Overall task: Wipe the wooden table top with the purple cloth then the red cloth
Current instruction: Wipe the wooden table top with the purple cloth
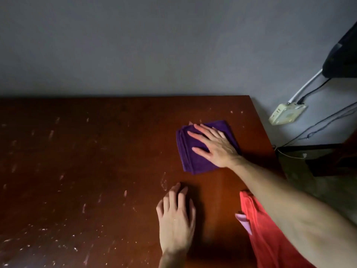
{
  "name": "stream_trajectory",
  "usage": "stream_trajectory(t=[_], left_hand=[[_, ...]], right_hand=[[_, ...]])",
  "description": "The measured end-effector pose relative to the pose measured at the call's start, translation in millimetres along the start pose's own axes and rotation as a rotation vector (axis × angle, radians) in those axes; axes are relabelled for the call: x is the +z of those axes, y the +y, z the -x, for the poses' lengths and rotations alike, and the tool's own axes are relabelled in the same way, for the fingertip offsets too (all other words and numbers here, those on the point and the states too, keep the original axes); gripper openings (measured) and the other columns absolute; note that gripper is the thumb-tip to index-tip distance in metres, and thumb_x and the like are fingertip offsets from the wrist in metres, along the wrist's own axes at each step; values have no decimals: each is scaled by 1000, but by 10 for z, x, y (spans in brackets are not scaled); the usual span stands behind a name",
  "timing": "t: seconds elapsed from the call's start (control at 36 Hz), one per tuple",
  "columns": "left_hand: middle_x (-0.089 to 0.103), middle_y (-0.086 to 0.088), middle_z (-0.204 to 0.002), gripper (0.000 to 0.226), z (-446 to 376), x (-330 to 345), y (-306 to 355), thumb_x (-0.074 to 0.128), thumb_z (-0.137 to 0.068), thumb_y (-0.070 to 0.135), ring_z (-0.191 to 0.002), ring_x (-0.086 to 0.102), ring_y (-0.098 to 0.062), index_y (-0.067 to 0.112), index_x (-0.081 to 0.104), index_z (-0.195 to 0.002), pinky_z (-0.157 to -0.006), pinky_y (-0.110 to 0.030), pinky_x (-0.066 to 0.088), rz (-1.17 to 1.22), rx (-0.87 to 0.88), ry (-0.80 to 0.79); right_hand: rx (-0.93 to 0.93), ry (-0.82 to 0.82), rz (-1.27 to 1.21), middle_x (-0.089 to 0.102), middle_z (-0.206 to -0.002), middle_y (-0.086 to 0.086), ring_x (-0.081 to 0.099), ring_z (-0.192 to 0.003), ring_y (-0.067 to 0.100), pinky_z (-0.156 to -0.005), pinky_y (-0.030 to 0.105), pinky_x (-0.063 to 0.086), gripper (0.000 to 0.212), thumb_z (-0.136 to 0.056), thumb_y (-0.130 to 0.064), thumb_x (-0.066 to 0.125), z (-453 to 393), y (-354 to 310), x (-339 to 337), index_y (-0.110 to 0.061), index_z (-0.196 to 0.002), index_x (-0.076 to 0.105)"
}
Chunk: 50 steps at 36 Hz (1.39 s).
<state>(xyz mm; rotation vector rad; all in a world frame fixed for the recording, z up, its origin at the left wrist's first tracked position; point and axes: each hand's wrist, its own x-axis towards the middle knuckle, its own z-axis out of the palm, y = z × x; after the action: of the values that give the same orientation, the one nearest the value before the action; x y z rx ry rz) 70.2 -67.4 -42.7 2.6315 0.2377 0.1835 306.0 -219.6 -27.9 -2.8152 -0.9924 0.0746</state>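
— So what is hard to make out?

— The red cloth [270, 236]: the right forearm crosses over it and the frame's bottom edge cuts it off. A pale pink tag sticks out at its left side.

— And the purple cloth [195, 151]?

— Folded into a soft, ribbed square, lying flat near the wooden desk's [96, 171] far right corner. The right hand [214, 146] presses it with straight, spread fingers, nothing pinched.

— The other grip?

— The left hand [176, 217] rests flat on the bare, pale-flecked wood, fingers relaxed, holding nothing.
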Motion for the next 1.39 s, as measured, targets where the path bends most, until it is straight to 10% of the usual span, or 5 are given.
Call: stream_trajectory(t=[0.39, 1.0, 1.39], left_hand=[[49, 3, -143, 50, -12, 91, -12, 43, -94, 43, -125, 50, -16, 30, 51, -142, -104, -36, 32, -146, 47, -5], [47, -5, -146, 52, 68, 37, 96, 33, -102, 41, -126, 48, -27, 23, 44, -148, -103, -42, 35, -284, 8, -28], [44, -5, -152, 54, 36, 0, 91, 32, -102, 42, -140, 40, -24, 22, 44, -150, -110, -39, 28, -213, 20, -82]], right_hand=[[-57, -2, -14, 20, -170, -8, 20, -156, 19, -125, 49, 17, 71, -94, -76, 19, -1062, 858, -144, -47, -159, 24], [-81, -18, 39, 8, -172, -7, 6, -159, 12, -127, 45, 10, 76, -95, -77, 5, 1377, 817, -51, -42, -162, 16], [-261, -93, 37, 4, -172, -16, 3, -158, 9, -126, 51, 18, 64, -100, -73, 26, 811, 1414, -266, -50, -159, 17]])
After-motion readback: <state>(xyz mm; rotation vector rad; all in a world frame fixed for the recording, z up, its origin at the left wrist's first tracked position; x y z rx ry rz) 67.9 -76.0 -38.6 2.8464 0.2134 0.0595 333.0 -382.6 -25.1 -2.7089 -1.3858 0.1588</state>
